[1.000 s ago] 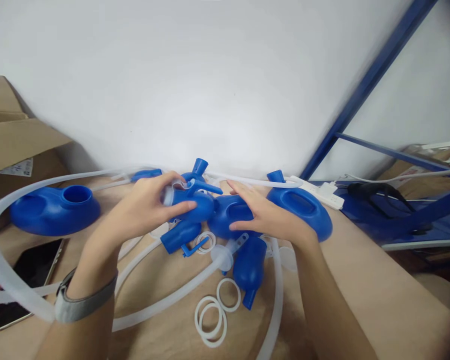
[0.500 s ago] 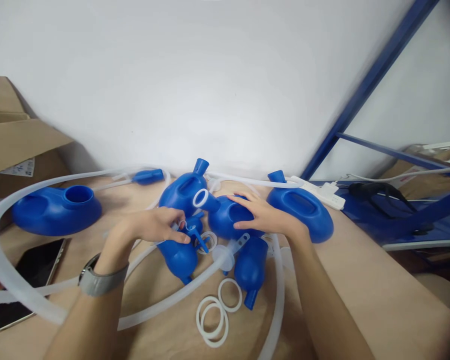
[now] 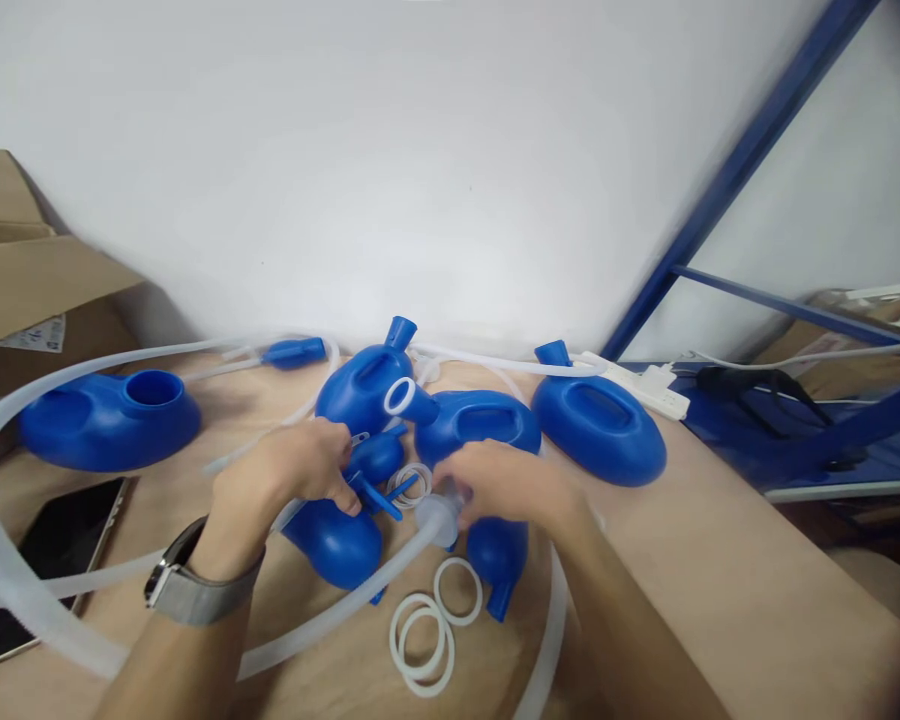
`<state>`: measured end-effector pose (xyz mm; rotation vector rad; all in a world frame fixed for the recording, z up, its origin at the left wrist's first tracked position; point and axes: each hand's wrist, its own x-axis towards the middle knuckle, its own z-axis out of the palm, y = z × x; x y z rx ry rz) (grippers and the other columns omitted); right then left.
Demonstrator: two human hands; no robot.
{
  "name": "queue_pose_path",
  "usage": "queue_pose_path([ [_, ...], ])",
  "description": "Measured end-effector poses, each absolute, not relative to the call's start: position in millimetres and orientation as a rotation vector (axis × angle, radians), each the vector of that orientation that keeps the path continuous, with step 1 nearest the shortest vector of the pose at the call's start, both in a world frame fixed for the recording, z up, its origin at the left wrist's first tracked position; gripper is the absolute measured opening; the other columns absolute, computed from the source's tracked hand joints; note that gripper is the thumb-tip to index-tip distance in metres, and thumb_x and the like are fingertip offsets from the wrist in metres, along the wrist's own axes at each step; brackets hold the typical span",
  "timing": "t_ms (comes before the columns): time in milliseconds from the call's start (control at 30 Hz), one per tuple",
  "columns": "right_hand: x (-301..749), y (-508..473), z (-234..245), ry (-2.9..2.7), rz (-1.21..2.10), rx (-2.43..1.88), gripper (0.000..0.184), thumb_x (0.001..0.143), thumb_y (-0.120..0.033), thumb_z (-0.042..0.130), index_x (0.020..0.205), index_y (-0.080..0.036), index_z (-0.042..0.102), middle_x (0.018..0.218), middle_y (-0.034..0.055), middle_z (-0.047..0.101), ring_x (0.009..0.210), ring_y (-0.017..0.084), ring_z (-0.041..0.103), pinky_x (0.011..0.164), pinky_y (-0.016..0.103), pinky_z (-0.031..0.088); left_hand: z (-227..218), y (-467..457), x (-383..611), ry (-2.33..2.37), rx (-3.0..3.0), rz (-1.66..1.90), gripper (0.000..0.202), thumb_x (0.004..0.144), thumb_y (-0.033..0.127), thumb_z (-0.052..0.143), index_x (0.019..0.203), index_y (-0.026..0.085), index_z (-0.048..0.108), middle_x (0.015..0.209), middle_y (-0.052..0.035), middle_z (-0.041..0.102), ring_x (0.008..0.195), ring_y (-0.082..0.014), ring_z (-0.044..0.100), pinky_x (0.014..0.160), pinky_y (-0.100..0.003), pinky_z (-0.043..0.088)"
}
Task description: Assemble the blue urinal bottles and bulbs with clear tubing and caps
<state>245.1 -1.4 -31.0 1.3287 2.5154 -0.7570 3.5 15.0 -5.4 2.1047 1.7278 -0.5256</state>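
Observation:
My left hand is closed on a blue bulb-shaped part that lies on the brown table, fingertips at its small blue tap. My right hand is closed around the end fitting of a translucent white hose, just above another blue bulb. Behind the hands lie blue basin-like vessels, one with a white-rimmed spout. White rings lie in front of the hands.
More blue vessels sit at the left and right. A long white hose loops round the left side over a phone. A cardboard box stands far left. A white power strip and blue shelf frame are at right.
My left hand brought the blue bulb down from mid-air onto the table. My right hand left the middle blue vessel and came down onto the hose's end fitting.

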Motion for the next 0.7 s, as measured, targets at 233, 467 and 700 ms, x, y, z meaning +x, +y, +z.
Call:
queue_pose_path([
  [233,272.2,-1.0,-10.6,2.823,-1.189,1.157,0.029,0.099,-0.024,0.064,0.126,-0.021,0.074,0.098,0.0044,0.075,0.087,0.019,0.071,0.077,0.029,0.053,11.6,2.7,8.7,1.537,2.139,-0.382,0.059,0.084,0.075,0.062,0.107,0.024,0.082,0.104,-0.0098,0.081,0.096,-0.0339,0.074,0.076,-0.035,0.053],
  [467,281.9,7.7,-12.9,3.169,-1.864,1.401,0.035,0.105,-0.047,0.057,0.129,-0.025,0.069,0.08,-0.0017,0.064,0.064,0.014,0.064,0.069,0.03,0.057,6.6,-14.9,19.6,1.209,2.384,0.205,0.067,0.094,0.067,0.051,0.15,0.032,0.06,0.121,-0.0066,0.077,0.104,-0.0324,0.07,0.092,-0.038,0.053],
  [700,277.7,15.4,-18.9,3.246,-1.534,1.669,0.046,0.1,-0.042,0.063,0.144,-0.027,0.061,0.105,0.0038,0.071,0.099,0.021,0.071,0.095,0.038,0.057,9.8,-1.7,-2.0,1.56,2.574,0.575,0.058,0.096,0.039,0.039,0.147,0.03,0.065,0.118,-0.0107,0.075,0.097,-0.0325,0.068,0.085,-0.04,0.052],
])
